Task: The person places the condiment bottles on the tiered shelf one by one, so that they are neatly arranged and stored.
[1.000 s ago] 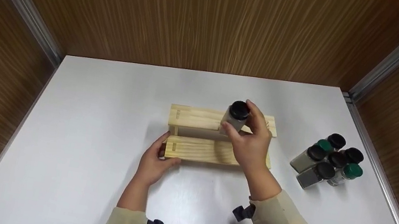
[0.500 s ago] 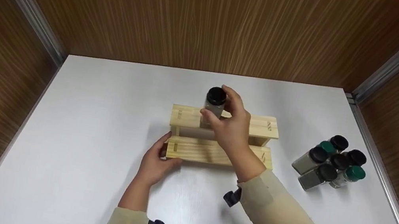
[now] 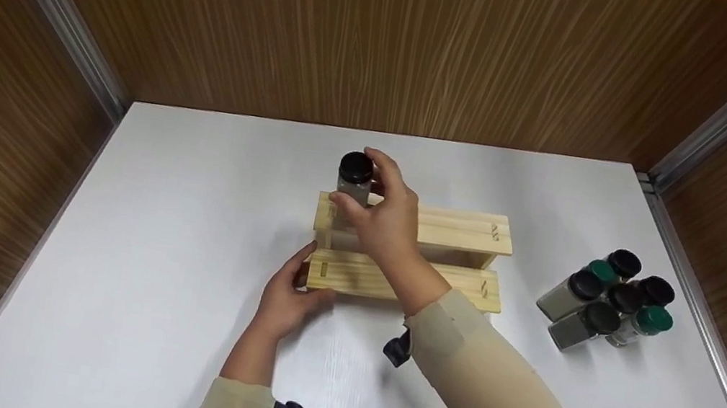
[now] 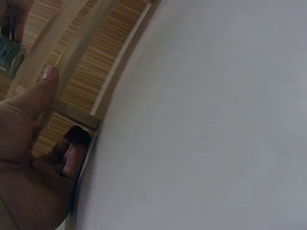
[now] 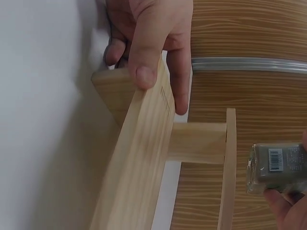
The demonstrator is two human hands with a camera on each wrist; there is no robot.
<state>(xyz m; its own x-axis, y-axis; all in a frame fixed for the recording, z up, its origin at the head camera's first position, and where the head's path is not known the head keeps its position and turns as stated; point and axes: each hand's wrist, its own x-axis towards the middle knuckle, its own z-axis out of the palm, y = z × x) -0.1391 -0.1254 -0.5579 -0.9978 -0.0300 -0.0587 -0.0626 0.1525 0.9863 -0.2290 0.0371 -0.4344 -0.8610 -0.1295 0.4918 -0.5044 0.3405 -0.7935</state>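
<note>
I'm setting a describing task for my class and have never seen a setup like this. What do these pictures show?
There is no robot here, just a person's two bare hands. The wide picture comes from a camera worn on the head, looking forward and down. The two closer ones come from cameras on the wrists, each watching that hand's work.

On the white table stands a two-tier wooden rack. The left hand grips the left end of its lower board. The right hand holds a black-capped glass jar above the left end of the upper board. Off to the right is a cluster of seven more jars, two with green caps and five with dark ones.
</note>
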